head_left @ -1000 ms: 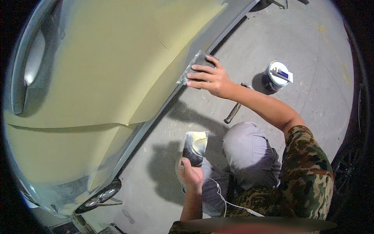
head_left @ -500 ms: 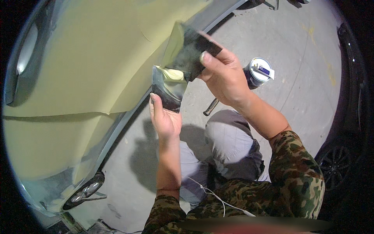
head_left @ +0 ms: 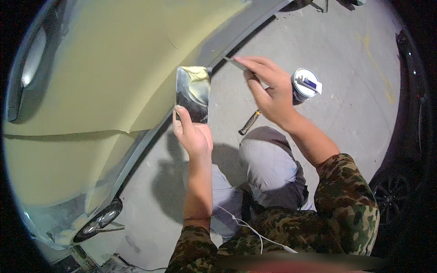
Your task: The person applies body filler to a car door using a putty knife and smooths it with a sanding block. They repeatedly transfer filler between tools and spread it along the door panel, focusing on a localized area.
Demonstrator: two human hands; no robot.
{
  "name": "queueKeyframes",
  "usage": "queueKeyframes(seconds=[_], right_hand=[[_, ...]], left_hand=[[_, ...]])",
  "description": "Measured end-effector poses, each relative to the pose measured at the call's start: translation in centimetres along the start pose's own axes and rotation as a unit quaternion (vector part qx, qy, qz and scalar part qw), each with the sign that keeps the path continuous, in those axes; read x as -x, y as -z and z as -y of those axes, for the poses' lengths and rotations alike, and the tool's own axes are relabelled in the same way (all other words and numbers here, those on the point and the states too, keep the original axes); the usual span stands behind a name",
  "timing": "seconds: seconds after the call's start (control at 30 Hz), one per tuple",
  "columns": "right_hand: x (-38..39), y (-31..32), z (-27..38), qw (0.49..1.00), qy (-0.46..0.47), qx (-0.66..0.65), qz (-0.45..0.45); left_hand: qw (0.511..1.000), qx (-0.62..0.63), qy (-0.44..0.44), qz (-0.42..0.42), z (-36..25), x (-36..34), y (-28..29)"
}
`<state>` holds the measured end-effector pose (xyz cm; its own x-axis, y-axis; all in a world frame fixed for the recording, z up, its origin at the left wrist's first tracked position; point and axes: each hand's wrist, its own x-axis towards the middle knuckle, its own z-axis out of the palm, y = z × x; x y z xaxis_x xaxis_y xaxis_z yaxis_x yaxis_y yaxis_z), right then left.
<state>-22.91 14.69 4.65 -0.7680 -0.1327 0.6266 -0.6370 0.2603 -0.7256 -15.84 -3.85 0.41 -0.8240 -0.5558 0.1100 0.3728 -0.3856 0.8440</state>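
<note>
My left hand (head_left: 193,136) grips the lower end of a dark flat filler knife (head_left: 193,93), thumb over its face. Pale yellow filler (head_left: 196,77) lies on its upper part. To the right, my right hand (head_left: 273,86) pinches a second filler knife (head_left: 234,63), seen almost edge-on, its tip pointing up and left towards the car. The two blades are apart. Behind them is a car body panel (head_left: 109,82) coated in smooth pale yellow filler, with grey patches along its edge. Neither hand touches the panel.
On the concrete floor (head_left: 346,104) stands a tin (head_left: 304,84) with a small tube-like item on its lid. A yellow and black utility knife (head_left: 249,123) lies by my knee (head_left: 266,154). A dark car (head_left: 409,127) stands at the right. A white cable (head_left: 248,225) hangs over my lap.
My right hand has drawn its knife off the left one and tilted it nearly edge-on. The filler now sits on the left knife's upper end. The left hand has barely moved.
</note>
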Motion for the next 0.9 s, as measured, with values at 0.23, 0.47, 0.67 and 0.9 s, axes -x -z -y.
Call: queueKeyframes(seconds=[0.23,0.47,0.67,0.9], right_hand=[[1.0,-2.1,0.5,0.997,0.075,0.030,-0.004],[1.7,-2.4,-0.2,0.986,0.040,-0.057,0.150],[-10.1,-3.3,-0.4,0.972,0.213,0.036,-0.095],[-20.5,-7.8,2.1,0.877,0.389,0.139,-0.246]], left_hand=[[0.998,0.016,-0.021,0.058,0.6,1.0,-2.4],[0.998,-0.044,-0.043,0.006,-1.9,-0.8,-2.1],[0.995,-0.058,-0.076,-0.015,-5.7,0.5,1.3],[0.991,-0.082,0.020,-0.100,-6.3,5.7,8.6]])
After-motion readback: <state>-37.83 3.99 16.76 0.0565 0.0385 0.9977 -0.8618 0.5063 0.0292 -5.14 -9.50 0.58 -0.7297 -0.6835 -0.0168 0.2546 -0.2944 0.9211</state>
